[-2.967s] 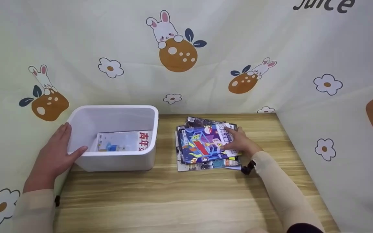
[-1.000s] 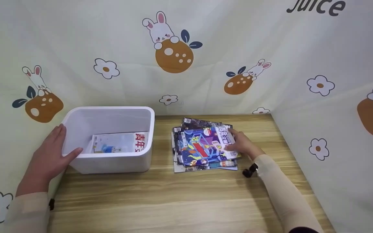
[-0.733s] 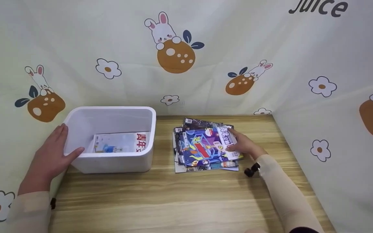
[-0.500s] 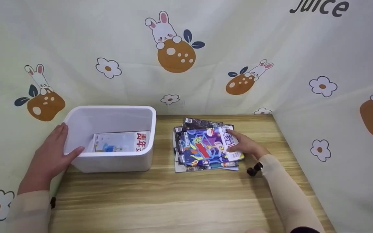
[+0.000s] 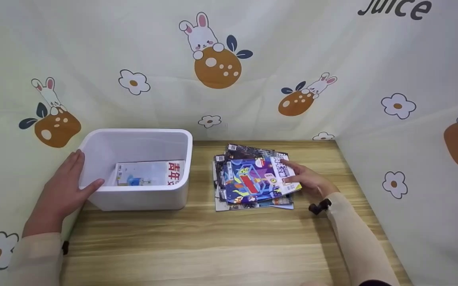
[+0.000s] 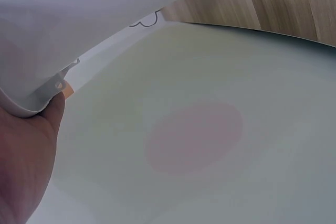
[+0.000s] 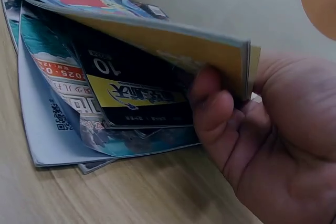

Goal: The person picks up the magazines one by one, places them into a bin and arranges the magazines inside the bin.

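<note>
My left hand holds the left end of a white plastic bin, thumb over its front rim. The left wrist view shows part of this hand beneath the bin's rim. A magazine with red lettering lies inside the bin. My right hand pinches the right edge of a purple-blue magazine on top of a loose stack. In the right wrist view this magazine is bent up at that edge, the hand gripping it, above a black-and-yellow magazine.
The stack's lower magazines stick out at the back and front. Everything stands on a wood-grain table. A pale curtain with rabbit and orange prints rises behind and at both sides.
The right edge of the top magazine has come up, and the magazine has shifted slightly right with my right hand. My left hand stays on the bin.
</note>
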`<state>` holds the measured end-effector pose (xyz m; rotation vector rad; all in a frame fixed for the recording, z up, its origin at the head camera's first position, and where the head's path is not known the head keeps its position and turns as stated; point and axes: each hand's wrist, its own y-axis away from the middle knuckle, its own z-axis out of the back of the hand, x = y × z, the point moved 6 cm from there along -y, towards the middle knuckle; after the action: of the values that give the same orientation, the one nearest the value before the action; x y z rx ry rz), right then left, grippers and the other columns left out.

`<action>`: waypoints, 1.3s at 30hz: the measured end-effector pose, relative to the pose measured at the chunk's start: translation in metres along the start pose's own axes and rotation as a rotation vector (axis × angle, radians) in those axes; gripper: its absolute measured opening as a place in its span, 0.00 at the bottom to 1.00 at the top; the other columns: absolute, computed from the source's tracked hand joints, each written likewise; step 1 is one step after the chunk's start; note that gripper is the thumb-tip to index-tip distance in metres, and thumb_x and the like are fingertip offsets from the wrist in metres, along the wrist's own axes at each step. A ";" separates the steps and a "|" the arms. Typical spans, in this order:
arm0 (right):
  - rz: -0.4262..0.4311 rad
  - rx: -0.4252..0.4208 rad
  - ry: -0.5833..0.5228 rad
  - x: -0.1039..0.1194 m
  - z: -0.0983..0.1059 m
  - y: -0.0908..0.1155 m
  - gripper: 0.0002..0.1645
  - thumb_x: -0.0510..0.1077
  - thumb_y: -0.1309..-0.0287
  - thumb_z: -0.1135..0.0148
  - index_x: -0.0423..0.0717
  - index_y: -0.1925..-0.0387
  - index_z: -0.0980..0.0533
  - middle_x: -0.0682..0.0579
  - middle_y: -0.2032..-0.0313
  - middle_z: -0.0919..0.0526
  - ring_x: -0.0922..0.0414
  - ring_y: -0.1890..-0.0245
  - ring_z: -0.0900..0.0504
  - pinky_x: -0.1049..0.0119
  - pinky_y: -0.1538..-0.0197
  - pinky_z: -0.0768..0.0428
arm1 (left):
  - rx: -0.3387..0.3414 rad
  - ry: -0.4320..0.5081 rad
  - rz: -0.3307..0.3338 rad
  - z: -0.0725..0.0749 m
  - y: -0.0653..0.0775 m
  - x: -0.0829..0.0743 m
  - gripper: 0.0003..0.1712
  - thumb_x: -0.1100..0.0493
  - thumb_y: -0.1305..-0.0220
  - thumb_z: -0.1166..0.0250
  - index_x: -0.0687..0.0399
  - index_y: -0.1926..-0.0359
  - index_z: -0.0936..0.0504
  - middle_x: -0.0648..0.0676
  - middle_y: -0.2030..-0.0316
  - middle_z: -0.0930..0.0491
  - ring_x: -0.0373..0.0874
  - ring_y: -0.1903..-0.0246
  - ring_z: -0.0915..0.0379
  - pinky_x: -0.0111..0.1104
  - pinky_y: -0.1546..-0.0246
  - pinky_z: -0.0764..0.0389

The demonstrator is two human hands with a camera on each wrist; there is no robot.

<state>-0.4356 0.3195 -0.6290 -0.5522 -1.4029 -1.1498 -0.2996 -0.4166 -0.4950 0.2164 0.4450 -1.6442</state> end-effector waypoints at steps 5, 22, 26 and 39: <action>-0.049 0.033 -0.220 -0.004 -0.007 0.002 0.61 0.36 0.32 0.24 0.63 0.09 0.47 0.39 0.26 0.25 0.46 0.40 0.13 0.59 0.38 0.13 | -0.002 -0.013 0.007 0.001 -0.001 0.001 0.67 0.26 0.25 0.39 0.63 0.11 0.62 0.72 0.13 0.61 0.72 0.14 0.67 0.79 0.25 0.53; 0.168 -0.015 -0.375 0.051 -0.024 0.001 0.60 0.29 0.26 0.34 0.62 0.08 0.54 0.40 0.36 0.20 0.50 0.48 0.10 0.60 0.43 0.10 | -0.005 -0.007 0.019 0.002 0.001 0.003 0.68 0.24 0.27 0.39 0.62 0.11 0.62 0.72 0.12 0.61 0.73 0.14 0.66 0.80 0.27 0.53; 0.194 -0.018 -0.416 0.076 -0.034 0.002 0.58 0.31 0.25 0.33 0.66 0.09 0.51 0.39 0.31 0.24 0.49 0.47 0.10 0.60 0.45 0.09 | -0.010 -0.006 0.019 0.002 0.002 0.003 0.68 0.25 0.26 0.39 0.62 0.11 0.62 0.72 0.13 0.61 0.73 0.14 0.66 0.80 0.26 0.53; 0.321 -0.001 -0.446 0.143 -0.090 0.004 0.58 0.28 0.27 0.34 0.60 0.09 0.51 0.37 0.30 0.27 0.49 0.48 0.10 0.61 0.48 0.08 | -0.020 -0.015 0.000 -0.002 0.000 0.001 0.68 0.25 0.26 0.39 0.62 0.11 0.62 0.72 0.13 0.60 0.74 0.15 0.64 0.79 0.25 0.53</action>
<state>-0.4202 0.2011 -0.5088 -1.0411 -1.6131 -0.7957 -0.2999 -0.4167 -0.4970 0.1894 0.4501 -1.6394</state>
